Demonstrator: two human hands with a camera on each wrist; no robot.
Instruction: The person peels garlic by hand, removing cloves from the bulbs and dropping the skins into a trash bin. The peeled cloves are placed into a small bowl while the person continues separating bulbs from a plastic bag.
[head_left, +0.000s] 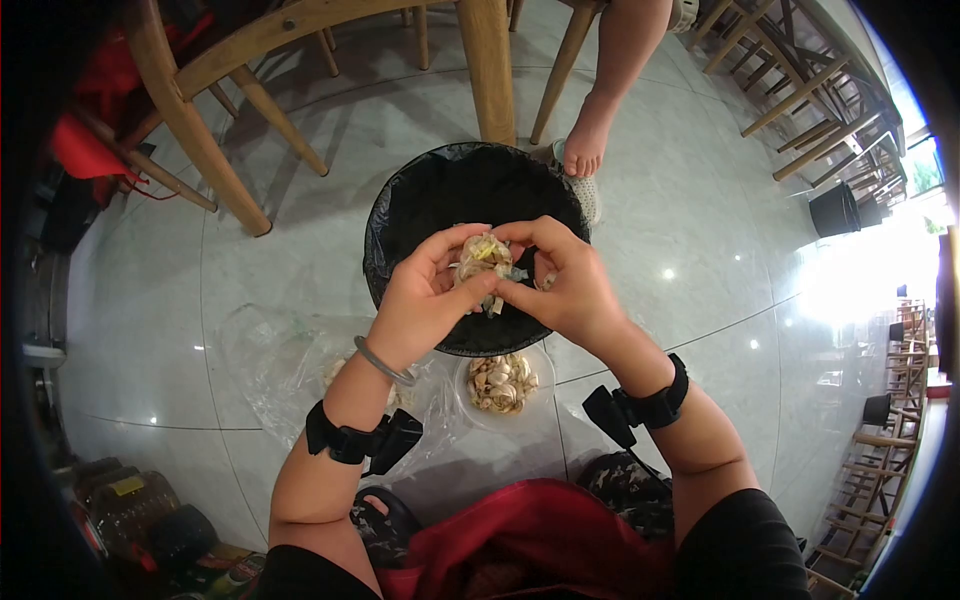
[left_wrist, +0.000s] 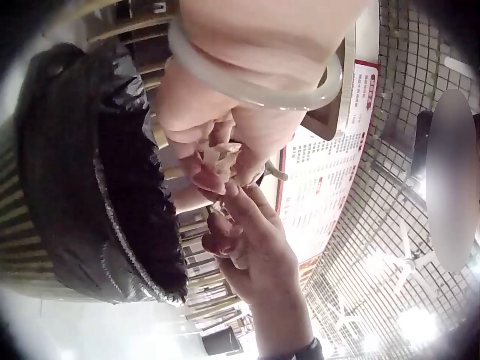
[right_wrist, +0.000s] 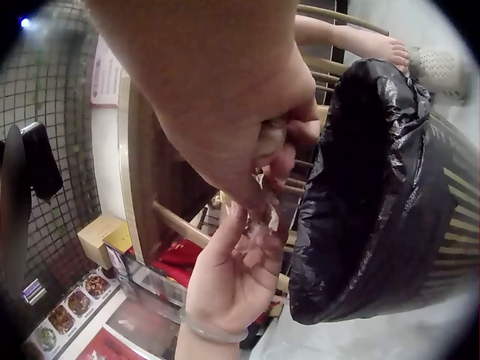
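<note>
A partly broken garlic bulb (head_left: 483, 256) with loose papery skin sits between both hands, over a bin (head_left: 405, 195) lined with a black bag. My left hand (head_left: 422, 295) grips the bulb from the left, thumb along its near side. My right hand (head_left: 572, 290) pinches at the bulb's right side with thumb and fingertips. A pale garlic clove (right_wrist: 271, 139) is tucked in the curled fingers of that right hand. Flakes of skin (left_wrist: 219, 159) show between the fingers in the left wrist view. Below the bin stands a clear bowl (head_left: 546, 402) of garlic cloves (head_left: 502, 383).
A clear plastic bag (head_left: 265, 365) with some garlic in it lies on the floor left of the bowl. A wooden chair (head_left: 205, 140) stands beyond the bin. Another person's bare foot (head_left: 585, 145) is close to the bin's far right rim.
</note>
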